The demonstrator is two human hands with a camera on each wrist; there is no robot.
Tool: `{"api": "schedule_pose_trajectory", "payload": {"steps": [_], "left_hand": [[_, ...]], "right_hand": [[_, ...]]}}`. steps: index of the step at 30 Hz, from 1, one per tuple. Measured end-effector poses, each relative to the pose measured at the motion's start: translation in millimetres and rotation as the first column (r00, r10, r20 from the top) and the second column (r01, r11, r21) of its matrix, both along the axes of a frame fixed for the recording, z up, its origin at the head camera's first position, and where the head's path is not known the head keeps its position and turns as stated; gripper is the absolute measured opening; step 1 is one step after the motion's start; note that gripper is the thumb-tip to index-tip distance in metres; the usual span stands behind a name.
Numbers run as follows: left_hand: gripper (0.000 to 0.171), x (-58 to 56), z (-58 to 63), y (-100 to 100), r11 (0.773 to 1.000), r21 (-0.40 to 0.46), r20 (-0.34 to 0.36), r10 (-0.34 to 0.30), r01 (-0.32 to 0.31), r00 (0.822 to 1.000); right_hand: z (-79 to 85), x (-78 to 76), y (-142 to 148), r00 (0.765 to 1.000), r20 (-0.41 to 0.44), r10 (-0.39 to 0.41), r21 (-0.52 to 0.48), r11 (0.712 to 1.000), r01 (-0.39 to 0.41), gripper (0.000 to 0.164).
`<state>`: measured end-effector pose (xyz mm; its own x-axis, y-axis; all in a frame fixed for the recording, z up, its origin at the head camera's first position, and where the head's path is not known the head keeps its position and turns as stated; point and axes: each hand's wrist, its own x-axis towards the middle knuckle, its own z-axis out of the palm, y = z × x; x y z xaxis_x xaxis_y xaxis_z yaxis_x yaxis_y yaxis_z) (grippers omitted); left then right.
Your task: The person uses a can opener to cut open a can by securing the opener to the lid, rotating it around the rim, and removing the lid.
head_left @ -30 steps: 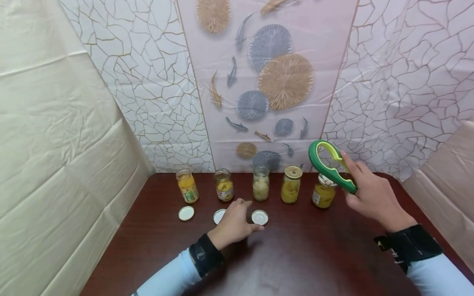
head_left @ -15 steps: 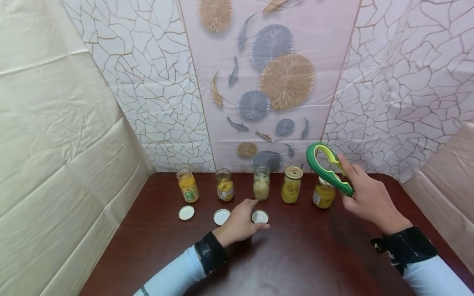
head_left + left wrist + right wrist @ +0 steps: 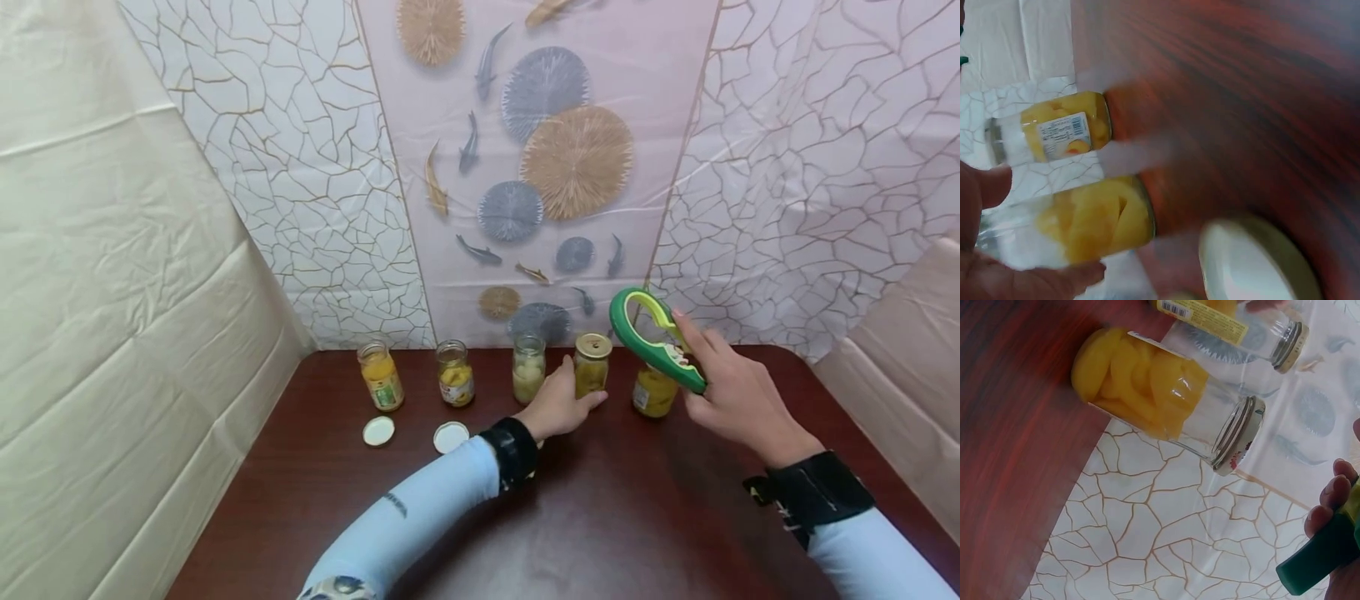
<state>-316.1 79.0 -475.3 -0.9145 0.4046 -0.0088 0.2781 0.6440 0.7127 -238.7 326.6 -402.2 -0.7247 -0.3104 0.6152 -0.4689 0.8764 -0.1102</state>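
Note:
My left hand [image 3: 558,402] reaches around a gold-lidded jar of yellow fruit [image 3: 592,367], fingers on its left side and thumb on its right. In the left wrist view the thumb [image 3: 994,186] stands a little off that jar's glass [image 3: 1094,225]; whether the fingers touch it I cannot tell. Raised at the right, my right hand [image 3: 738,392] grips a green jar opener [image 3: 651,346] by its handles. Behind the opener stands a closed jar of yellow fruit [image 3: 655,393], its patterned lid [image 3: 1241,436] clear in the right wrist view.
Three lidless jars stand in a row at the left: one with yellow fruit [image 3: 381,379], another with yellow pieces [image 3: 455,377], and one with pale fruit [image 3: 528,375]. Lids lie before them, including a left lid [image 3: 378,431] and a middle lid [image 3: 451,437]. A patterned cloth [image 3: 457,283] hangs behind.
My left hand has moved right and forward, from above the lids to the gold-lidded jar. The forearm now hides most of the third lid. The jar opener has shifted slightly left.

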Motion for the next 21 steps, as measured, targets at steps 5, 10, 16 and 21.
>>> {"api": "schedule_pose_trajectory", "payload": {"steps": [5, 10, 16, 21], "left_hand": [[0.09, -17.4, -9.8, 16, 0.975, 0.179, 0.052, 0.12, -0.128, 0.991], [0.064, -25.2, -16.7, 20, 0.936, 0.306, 0.05, 0.17, -0.177, 0.984], [0.056, -23.9, -16.7, 23, 0.917, 0.365, 0.064, 0.151, -0.164, 0.987], [0.053, -13.7, -14.9, 20, 0.891, 0.431, 0.126, 0.098, -0.143, 0.987]], "right_hand": [[0.0, 0.3, -4, 1.0, -0.002, 0.003, 0.004, 1.0, -0.003, 0.102], [0.3, 1.3, -6, 1.0, 0.003, 0.009, 0.003, 1.0, -0.009, 0.102], [-0.3, 3.1, -5, 1.0, -0.003, -0.001, -0.001, 1.0, 0.001, 0.102], [0.0, 4.9, -7, 1.0, -0.015, 0.005, 0.004, 1.0, -0.005, 0.1]]}}
